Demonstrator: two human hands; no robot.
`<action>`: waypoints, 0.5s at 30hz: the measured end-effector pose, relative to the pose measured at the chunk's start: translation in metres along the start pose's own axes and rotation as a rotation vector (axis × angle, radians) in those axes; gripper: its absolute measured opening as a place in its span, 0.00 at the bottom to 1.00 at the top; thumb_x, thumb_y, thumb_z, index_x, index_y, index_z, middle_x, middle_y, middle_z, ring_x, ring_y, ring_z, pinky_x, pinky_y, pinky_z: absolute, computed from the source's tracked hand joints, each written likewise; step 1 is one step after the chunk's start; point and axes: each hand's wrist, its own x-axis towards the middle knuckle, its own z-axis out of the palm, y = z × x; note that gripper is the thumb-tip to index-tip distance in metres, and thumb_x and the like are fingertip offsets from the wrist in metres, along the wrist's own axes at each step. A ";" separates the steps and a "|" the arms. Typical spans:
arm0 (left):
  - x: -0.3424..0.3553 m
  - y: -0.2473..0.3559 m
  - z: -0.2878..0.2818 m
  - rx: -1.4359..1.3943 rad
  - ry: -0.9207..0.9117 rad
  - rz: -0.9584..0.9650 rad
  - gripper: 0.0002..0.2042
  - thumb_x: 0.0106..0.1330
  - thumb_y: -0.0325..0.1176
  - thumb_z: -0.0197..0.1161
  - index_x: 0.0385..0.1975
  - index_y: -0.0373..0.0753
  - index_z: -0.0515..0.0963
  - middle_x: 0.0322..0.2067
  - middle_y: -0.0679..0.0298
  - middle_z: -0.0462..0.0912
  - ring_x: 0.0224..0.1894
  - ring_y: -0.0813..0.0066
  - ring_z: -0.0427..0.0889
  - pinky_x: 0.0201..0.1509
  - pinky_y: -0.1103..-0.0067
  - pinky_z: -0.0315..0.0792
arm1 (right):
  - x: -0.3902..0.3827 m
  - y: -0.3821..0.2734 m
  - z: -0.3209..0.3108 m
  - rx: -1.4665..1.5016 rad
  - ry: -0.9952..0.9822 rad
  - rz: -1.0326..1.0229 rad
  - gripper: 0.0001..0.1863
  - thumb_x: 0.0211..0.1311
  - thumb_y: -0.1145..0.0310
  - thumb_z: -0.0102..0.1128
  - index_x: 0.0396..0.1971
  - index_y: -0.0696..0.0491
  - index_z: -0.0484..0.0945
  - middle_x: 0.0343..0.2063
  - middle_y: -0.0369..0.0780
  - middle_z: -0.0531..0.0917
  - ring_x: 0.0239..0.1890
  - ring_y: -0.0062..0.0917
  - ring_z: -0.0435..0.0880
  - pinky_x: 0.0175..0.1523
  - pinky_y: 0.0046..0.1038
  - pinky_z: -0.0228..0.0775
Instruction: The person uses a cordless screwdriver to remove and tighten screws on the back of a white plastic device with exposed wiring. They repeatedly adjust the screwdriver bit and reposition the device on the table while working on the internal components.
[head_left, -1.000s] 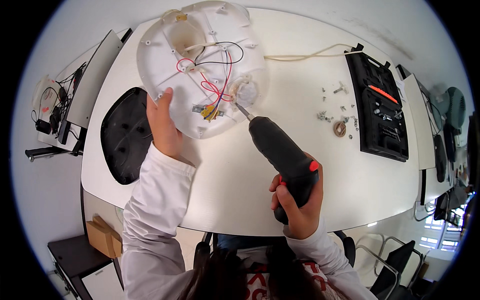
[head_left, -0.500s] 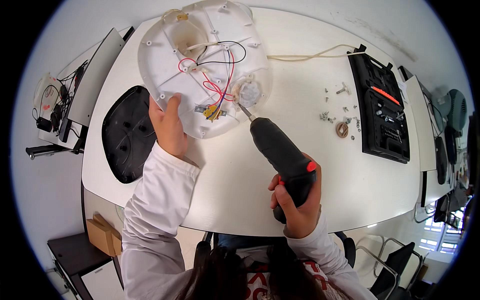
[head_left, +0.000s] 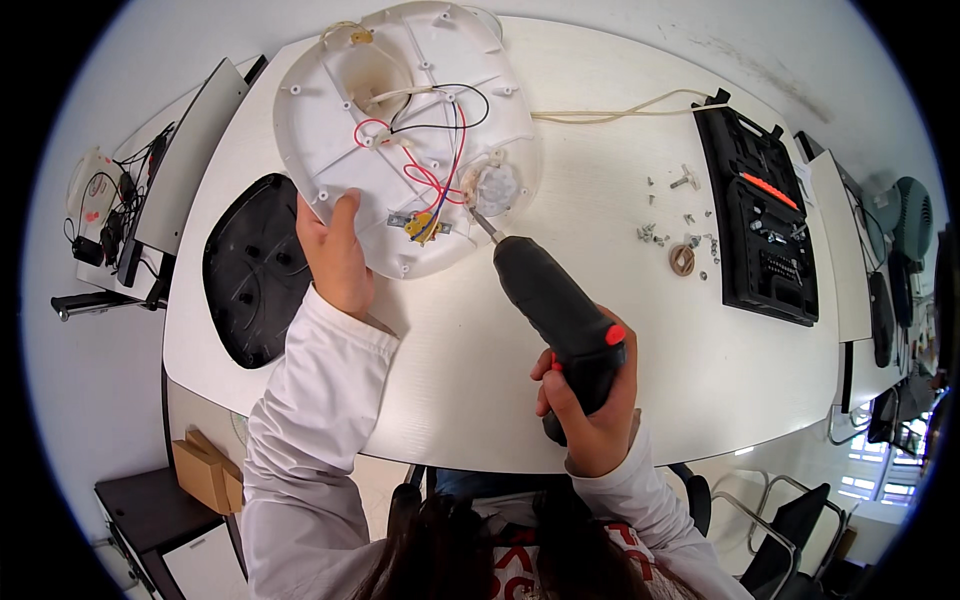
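Note:
My left hand [head_left: 338, 255] grips the lower left rim of a white plastic housing [head_left: 330, 130], thumb on the inside. The housing lies open side up, showing ribs, screw posts, a round hollow and red, black and blue wires [head_left: 430, 180]. A yellow part on a metal strip [head_left: 421, 226] sits near its lower edge. In my right hand [head_left: 598, 415] is a black cordless screwdriver [head_left: 550, 300] with red buttons, fingers wrapped round its handle. Its bit [head_left: 486, 225] points into the housing beside a round translucent part [head_left: 497, 188]; whether the tip touches a screw is too small to tell.
A black base cover [head_left: 255, 280] lies left on the white table [head_left: 460, 370]. Loose screws [head_left: 650, 235], a brown ring [head_left: 682, 260] and an open black tool case [head_left: 740, 240] are at the right. A beige cord [head_left: 610, 117] runs from the housing toward the case.
The screwdriver and my right hand have shifted slightly left, with the bit still beside the translucent part. The housing has moved very slightly left; my left hand keeps its grip.

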 end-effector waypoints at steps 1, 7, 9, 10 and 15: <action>0.000 0.000 -0.001 0.000 -0.001 0.002 0.19 0.59 0.25 0.55 0.52 0.34 0.66 0.45 0.63 0.75 0.46 0.74 0.74 0.52 0.78 0.67 | -0.001 -0.002 0.001 0.011 0.006 0.001 0.32 0.55 0.82 0.54 0.59 0.55 0.53 0.29 0.40 0.75 0.24 0.16 0.73 0.29 0.18 0.68; 0.000 -0.001 -0.001 0.010 0.004 0.005 0.19 0.59 0.25 0.56 0.52 0.34 0.66 0.46 0.63 0.75 0.46 0.73 0.74 0.52 0.78 0.67 | 0.000 0.000 0.000 0.015 0.009 -0.007 0.32 0.55 0.82 0.54 0.59 0.56 0.53 0.29 0.40 0.75 0.25 0.16 0.73 0.29 0.19 0.68; 0.000 -0.002 0.000 0.009 0.003 0.005 0.20 0.59 0.25 0.55 0.52 0.34 0.66 0.46 0.63 0.75 0.46 0.73 0.74 0.52 0.78 0.67 | -0.001 -0.001 0.000 0.007 0.009 0.000 0.32 0.55 0.82 0.54 0.59 0.55 0.52 0.29 0.40 0.75 0.25 0.17 0.73 0.30 0.19 0.68; 0.000 -0.002 0.000 0.010 0.003 0.005 0.20 0.59 0.25 0.55 0.52 0.34 0.66 0.46 0.63 0.75 0.47 0.73 0.74 0.52 0.78 0.67 | -0.001 0.000 -0.001 0.004 0.009 -0.002 0.32 0.55 0.81 0.54 0.59 0.55 0.52 0.29 0.40 0.75 0.25 0.17 0.73 0.30 0.19 0.68; 0.000 -0.001 -0.001 0.003 -0.003 0.000 0.20 0.60 0.25 0.55 0.53 0.34 0.66 0.47 0.62 0.74 0.48 0.73 0.74 0.53 0.78 0.66 | -0.001 0.002 -0.001 0.014 0.005 -0.006 0.32 0.55 0.81 0.54 0.59 0.55 0.52 0.29 0.40 0.75 0.25 0.17 0.74 0.30 0.19 0.68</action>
